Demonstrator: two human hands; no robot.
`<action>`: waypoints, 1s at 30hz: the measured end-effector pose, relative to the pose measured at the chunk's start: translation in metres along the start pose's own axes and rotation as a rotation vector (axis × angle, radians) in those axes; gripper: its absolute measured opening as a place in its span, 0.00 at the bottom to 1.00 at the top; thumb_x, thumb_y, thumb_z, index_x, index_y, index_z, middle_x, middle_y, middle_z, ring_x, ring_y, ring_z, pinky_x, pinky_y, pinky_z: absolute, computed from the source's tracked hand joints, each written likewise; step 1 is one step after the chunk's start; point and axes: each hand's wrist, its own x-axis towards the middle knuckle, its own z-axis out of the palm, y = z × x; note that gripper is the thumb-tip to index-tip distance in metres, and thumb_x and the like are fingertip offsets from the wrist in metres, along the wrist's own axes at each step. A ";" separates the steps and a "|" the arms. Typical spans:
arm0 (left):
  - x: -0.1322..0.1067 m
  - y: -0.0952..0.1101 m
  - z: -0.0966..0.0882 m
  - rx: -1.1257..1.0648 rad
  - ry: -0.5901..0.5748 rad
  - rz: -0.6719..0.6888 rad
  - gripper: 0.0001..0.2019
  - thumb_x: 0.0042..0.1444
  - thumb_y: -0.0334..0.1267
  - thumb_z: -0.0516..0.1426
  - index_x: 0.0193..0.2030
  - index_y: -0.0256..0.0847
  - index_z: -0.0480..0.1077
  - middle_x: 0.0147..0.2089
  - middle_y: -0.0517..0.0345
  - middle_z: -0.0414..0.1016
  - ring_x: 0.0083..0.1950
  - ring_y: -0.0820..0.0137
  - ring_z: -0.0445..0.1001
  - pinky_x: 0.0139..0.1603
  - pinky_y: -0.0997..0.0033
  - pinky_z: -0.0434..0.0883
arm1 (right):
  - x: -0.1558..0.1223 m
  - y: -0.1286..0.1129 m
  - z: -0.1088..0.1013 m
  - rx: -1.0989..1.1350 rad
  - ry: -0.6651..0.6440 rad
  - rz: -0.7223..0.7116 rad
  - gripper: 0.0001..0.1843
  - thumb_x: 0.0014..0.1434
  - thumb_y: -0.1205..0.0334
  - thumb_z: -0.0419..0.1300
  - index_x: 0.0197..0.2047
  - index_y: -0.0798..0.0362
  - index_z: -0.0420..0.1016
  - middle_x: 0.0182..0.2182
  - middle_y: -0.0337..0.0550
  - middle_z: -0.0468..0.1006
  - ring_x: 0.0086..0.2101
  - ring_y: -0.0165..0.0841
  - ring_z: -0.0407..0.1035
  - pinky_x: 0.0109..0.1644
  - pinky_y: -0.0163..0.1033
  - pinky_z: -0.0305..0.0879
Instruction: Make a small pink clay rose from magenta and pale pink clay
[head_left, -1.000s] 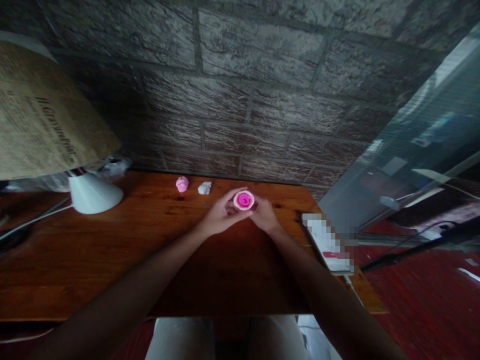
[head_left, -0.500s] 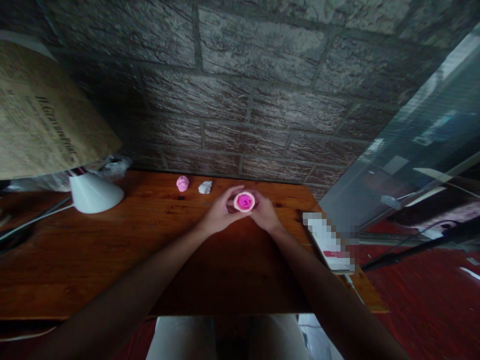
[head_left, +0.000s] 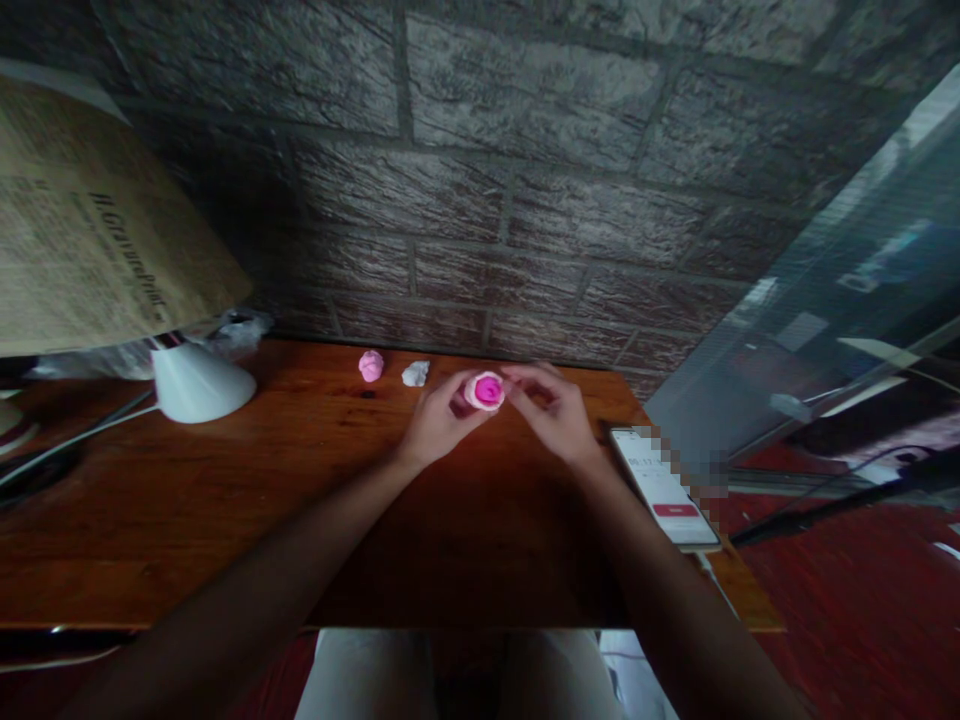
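Observation:
A small clay rose (head_left: pixel 486 390), pale pink outside with a bright magenta centre, sits above the wooden table (head_left: pixel 225 500) near its far edge. My left hand (head_left: pixel 437 425) is curled around it from the left. My right hand (head_left: pixel 556 415) is beside it on the right, thumb and forefinger pinched at the rose's rim, the other fingers loosely spread. Behind and to the left lie a pink clay lump (head_left: pixel 370 366) and a white clay lump (head_left: pixel 415 374).
A white lamp base (head_left: pixel 201 380) with a printed paper shade (head_left: pixel 90 240) stands at the left, cables trailing from it. A phone (head_left: pixel 664 485) lies at the table's right edge. A brick wall runs behind and a glass pane slants at the right.
My right hand has drawn back from cupping the rose and now pinches its right rim. The rose has lifted slightly and the view has shifted a little.

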 end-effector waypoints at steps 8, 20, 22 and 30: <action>-0.001 0.000 0.000 0.030 -0.021 0.063 0.20 0.54 0.39 0.67 0.53 0.37 0.73 0.49 0.47 0.81 0.44 0.67 0.80 0.44 0.69 0.77 | -0.004 -0.004 0.008 -0.085 -0.060 -0.133 0.09 0.61 0.62 0.64 0.45 0.48 0.82 0.34 0.41 0.73 0.33 0.30 0.68 0.38 0.37 0.68; -0.002 -0.003 -0.002 0.063 -0.040 0.050 0.21 0.55 0.40 0.66 0.54 0.37 0.73 0.51 0.47 0.81 0.48 0.64 0.80 0.49 0.67 0.76 | -0.005 -0.002 0.012 -0.132 -0.053 -0.036 0.07 0.59 0.59 0.66 0.41 0.49 0.83 0.29 0.39 0.71 0.29 0.28 0.66 0.34 0.35 0.65; -0.002 -0.004 -0.003 0.096 -0.043 0.064 0.21 0.55 0.40 0.66 0.54 0.38 0.73 0.52 0.47 0.81 0.49 0.64 0.80 0.53 0.64 0.76 | -0.006 -0.002 0.015 -0.125 -0.039 0.002 0.07 0.59 0.59 0.66 0.40 0.50 0.83 0.27 0.38 0.71 0.28 0.28 0.65 0.35 0.35 0.64; 0.000 0.000 -0.001 0.027 -0.014 -0.061 0.21 0.53 0.44 0.67 0.51 0.37 0.74 0.45 0.50 0.81 0.38 0.69 0.79 0.40 0.71 0.75 | -0.004 0.008 0.018 0.105 0.020 0.169 0.19 0.58 0.50 0.66 0.49 0.50 0.79 0.27 0.35 0.71 0.27 0.26 0.65 0.33 0.33 0.64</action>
